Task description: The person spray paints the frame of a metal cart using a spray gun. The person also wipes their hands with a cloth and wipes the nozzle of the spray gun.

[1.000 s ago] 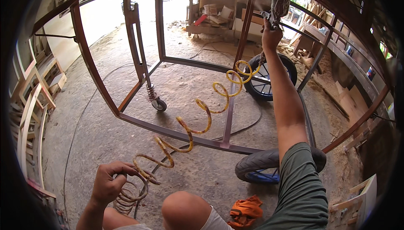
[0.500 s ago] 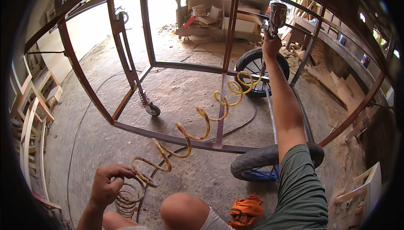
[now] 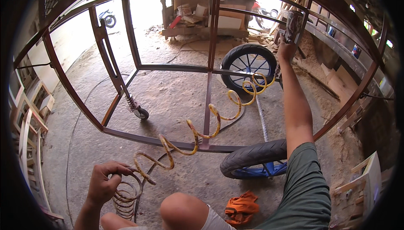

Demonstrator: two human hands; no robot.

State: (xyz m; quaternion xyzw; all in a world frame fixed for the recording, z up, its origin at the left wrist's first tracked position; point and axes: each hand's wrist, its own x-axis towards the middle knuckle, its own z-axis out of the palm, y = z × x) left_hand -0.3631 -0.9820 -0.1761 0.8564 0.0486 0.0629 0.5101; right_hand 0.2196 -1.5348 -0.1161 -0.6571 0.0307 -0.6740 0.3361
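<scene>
My right hand (image 3: 287, 50) reaches far forward, wrapped round the grip of a spray gun (image 3: 293, 23) with a metal cup on top. The gun is beside an upright bar on the right of a brown metal frame (image 3: 209, 99). From the gun a coiled yellow air hose (image 3: 213, 114), stained with paint, stretches back across the frame to my left hand (image 3: 106, 181). The fingers of that hand are closed on the hose at the lower left, where tighter loops hang below it. A spoked wheel with a black tyre (image 3: 249, 68) is below and left of the gun.
Another black tyre (image 3: 254, 162) with a blue rim is near my right arm. A small caster wheel (image 3: 142, 113) hangs at the frame's left. An orange cloth (image 3: 242, 208) lies on the concrete floor (image 3: 176, 91). Wooden frames (image 3: 31, 124) stand at the left.
My right hand and the spray gun have shifted right and slightly down against the frame. The view has turned a little right. My left hand still holds the hose. The spray mist no longer shows.
</scene>
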